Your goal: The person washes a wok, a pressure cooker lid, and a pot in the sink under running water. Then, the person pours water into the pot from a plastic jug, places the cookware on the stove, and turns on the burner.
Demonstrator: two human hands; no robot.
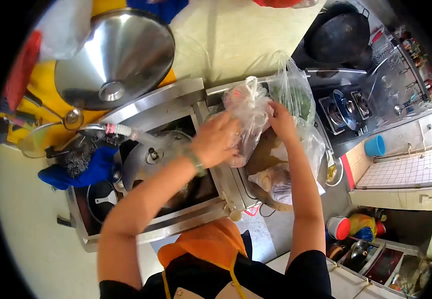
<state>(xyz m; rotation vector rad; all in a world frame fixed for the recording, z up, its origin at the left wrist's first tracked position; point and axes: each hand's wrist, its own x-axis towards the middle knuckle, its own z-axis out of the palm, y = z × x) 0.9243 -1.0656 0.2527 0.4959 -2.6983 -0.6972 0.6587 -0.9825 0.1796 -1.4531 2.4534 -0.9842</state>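
White grid tiling (403, 169) and a cream cabinet (398, 199) stand beyond a pale wall (236, 32).

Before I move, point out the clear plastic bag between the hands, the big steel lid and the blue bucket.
Clear plastic bag (252, 115): head view, its middle.
Big steel lid (143, 55): head view, broad sloping face.
Blue bucket (373, 146): head view, outer side wall.
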